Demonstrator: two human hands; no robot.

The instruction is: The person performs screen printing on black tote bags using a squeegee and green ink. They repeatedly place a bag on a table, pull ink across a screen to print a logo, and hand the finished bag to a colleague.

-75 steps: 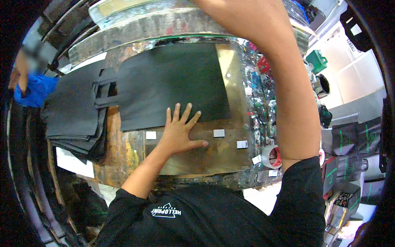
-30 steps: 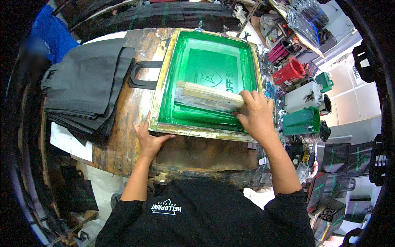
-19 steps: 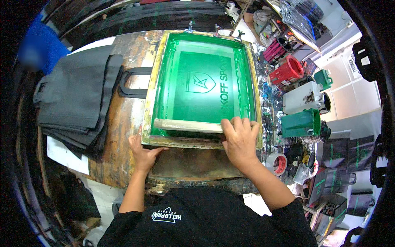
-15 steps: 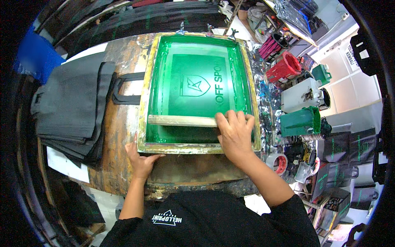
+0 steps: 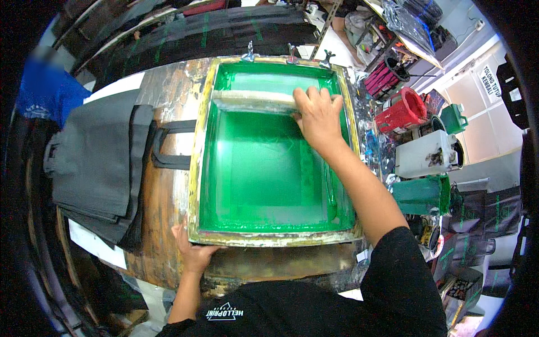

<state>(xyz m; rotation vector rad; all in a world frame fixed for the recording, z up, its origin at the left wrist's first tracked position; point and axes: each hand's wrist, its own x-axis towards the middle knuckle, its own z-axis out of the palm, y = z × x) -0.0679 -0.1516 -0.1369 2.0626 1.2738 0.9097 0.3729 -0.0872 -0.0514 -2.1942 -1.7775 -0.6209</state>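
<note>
A screen printing frame [image 5: 281, 240] with a worn yellowish wooden rim lies on the table, its mesh [image 5: 264, 180] coated in wet green ink. My right hand [image 5: 320, 115] grips the right end of a wooden squeegee [image 5: 252, 101], which stands across the mesh near the far side. Ink covers the mesh on the near side of the squeegee, and the printed design shows only faintly there. At the near left corner of the frame, my left hand [image 5: 193, 254] holds the rim, thumb along the near edge and fingers by the left side.
Stacked black fabric bags [image 5: 92, 163] lie at the left, a black handle loop [image 5: 160, 149] reaching the frame. Clamps [image 5: 292, 53] line the frame's far edge. To the right stand a red bucket [image 5: 401, 109], a white container [image 5: 424, 154] and a green container [image 5: 421, 194].
My right hand has pushed the squeegee from the near side to the far side of the mesh, spreading green ink over the design. My left hand stays at the corner.
</note>
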